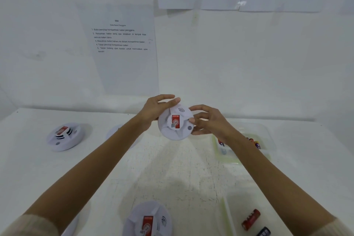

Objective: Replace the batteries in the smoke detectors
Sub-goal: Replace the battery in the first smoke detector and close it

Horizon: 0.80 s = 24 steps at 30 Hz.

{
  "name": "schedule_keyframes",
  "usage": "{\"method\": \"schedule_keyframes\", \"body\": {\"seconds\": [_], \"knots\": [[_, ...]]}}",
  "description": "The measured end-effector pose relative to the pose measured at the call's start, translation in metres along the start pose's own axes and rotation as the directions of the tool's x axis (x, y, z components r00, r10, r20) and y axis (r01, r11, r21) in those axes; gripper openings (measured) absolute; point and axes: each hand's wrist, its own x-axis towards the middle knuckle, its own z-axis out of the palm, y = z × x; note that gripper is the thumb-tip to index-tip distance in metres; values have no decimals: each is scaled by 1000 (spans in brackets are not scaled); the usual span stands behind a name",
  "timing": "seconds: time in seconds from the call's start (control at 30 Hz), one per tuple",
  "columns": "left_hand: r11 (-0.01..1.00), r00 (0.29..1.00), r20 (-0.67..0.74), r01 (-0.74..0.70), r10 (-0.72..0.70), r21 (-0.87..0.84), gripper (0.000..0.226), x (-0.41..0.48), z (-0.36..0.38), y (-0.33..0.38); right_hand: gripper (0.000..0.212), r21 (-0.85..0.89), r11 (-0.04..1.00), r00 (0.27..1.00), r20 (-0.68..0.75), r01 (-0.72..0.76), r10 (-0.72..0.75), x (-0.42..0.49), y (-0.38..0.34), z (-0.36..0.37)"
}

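- L hand [159,109]: fingers curled over the upper-left rim of the held smoke detector [175,123], thumb laid along its top edge.
- R hand [209,122]: fingertips pinch the detector's right rim, fingers slightly spread.
- Held detector sits btwn both hands, centre frame, raised above the white table [172,168], red-label face toward the camera.
- Far clear tray [268,130], on the table at right, partly behind the R forearm: holds small batteries [256,143], orange and purple; count can't be told.
- Near clear tray [227,214], bottom right: a red battery [251,219] on its side, w/ a dark battery [264,232] just beside it, cut off by the frame edge.
- Second detector [65,137] rests far left on the table; third detector [147,220] lies at the bottom edge. Both show red labels up.
- Printed instruction sheet [122,44] hangs on the wall behind.
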Motion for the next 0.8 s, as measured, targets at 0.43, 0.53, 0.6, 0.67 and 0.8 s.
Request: {"method": "schedule_keyframes", "body": {"seconds": [0.43,0.53,0.6,0.67,0.8], "knots": [[956,956,46,-290,291,-35,69,-18,10,-25,74,-26,998,994,-95,54,-56,0,8,4],[958,954,92,-283,286,-42,71,-15,6,-27,67,-95,991,986,-130,94,-106,1,6,2],[962,957,98,-271,273,-37,68,-13,5,-30,73,-123,986,983,-138,108,-125,3,8,2],[962,958,92,-268,271,-45,64,-13,5,-31,81,-136,985,981,-144,110,-129,5,10,3],[953,949,107,-303,298,31,65,-13,4,-28,86,-148,982,986,-101,120,-135,6,14,0]]}}
